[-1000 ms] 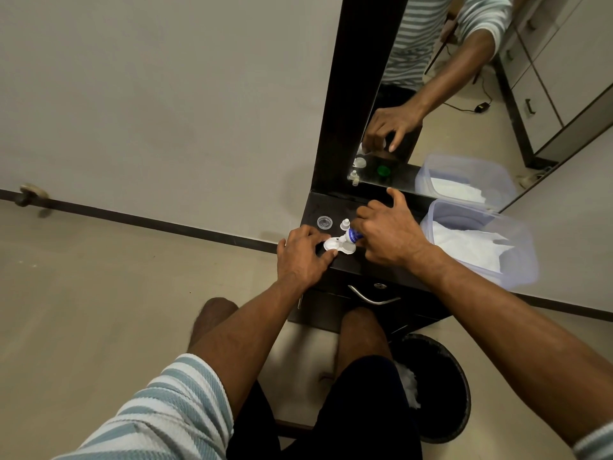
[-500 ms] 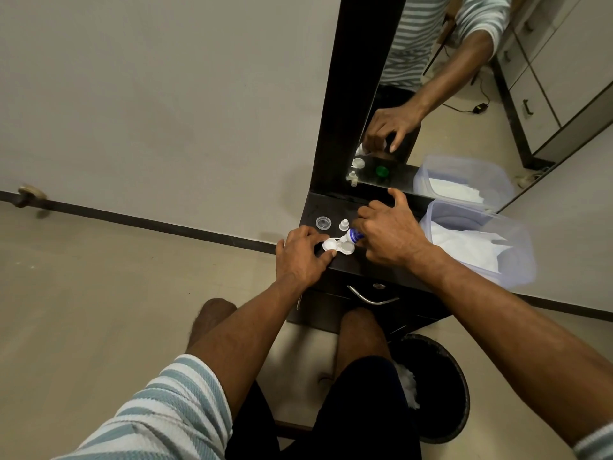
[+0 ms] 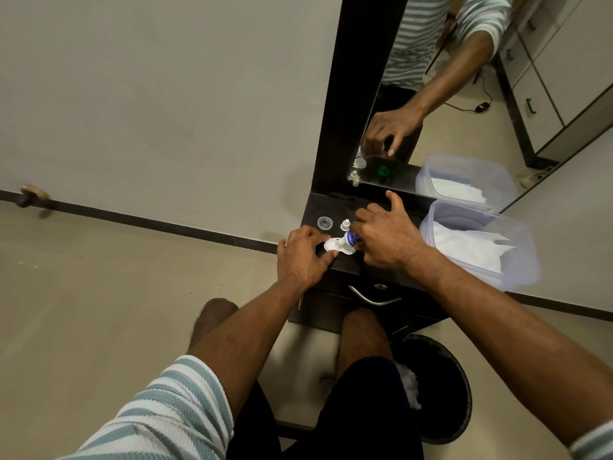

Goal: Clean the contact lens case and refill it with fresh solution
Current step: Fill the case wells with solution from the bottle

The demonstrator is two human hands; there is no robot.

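Right hand, at frame centre, grips a small blue-labelled solution bottle tipped nozzle-down into the white plastic lens case, which left hand pinches, apparently steadying it for refilling.
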